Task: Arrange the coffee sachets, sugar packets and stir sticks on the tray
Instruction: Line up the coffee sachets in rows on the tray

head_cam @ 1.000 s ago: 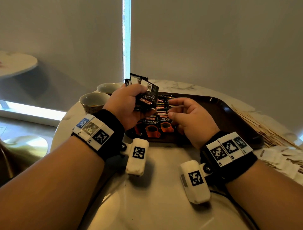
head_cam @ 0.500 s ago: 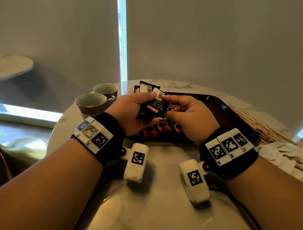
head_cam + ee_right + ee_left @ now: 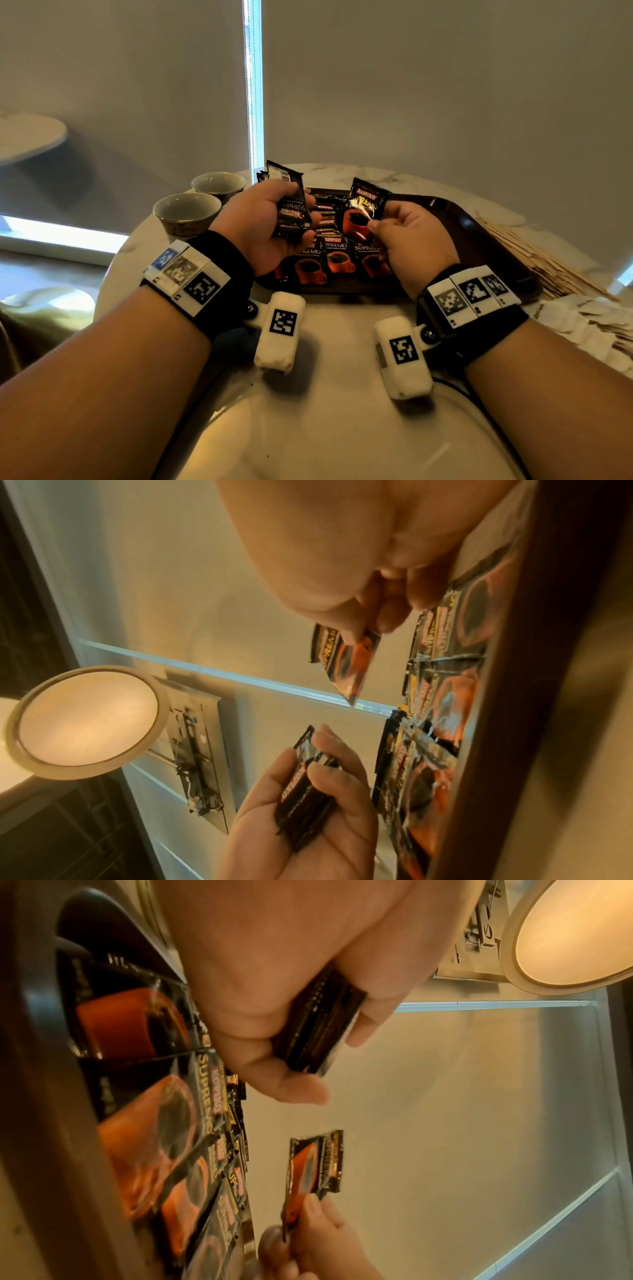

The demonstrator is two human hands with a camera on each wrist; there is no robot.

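My left hand (image 3: 274, 226) grips a stack of black coffee sachets (image 3: 291, 212) above the left end of the dark brown tray (image 3: 479, 240); the same stack (image 3: 318, 1026) shows edge-on in the left wrist view. My right hand (image 3: 394, 236) pinches a single coffee sachet (image 3: 364, 209) by its lower edge and holds it upright over the tray; that sachet (image 3: 346, 658) also shows in the right wrist view. Several sachets (image 3: 337, 260) lie in overlapping rows on the tray. Wooden stir sticks (image 3: 548, 260) and white sugar packets (image 3: 589, 325) lie on the table right of the tray.
Two empty cups (image 3: 186, 212) stand on the round marble table (image 3: 342, 377) left of the tray. A window blind rises behind the table. A second round table (image 3: 27, 137) stands far left.
My right hand has pulled one sachet off the stack in my left hand and moved it to the right, apart from the stack. The left hand still holds the rest.
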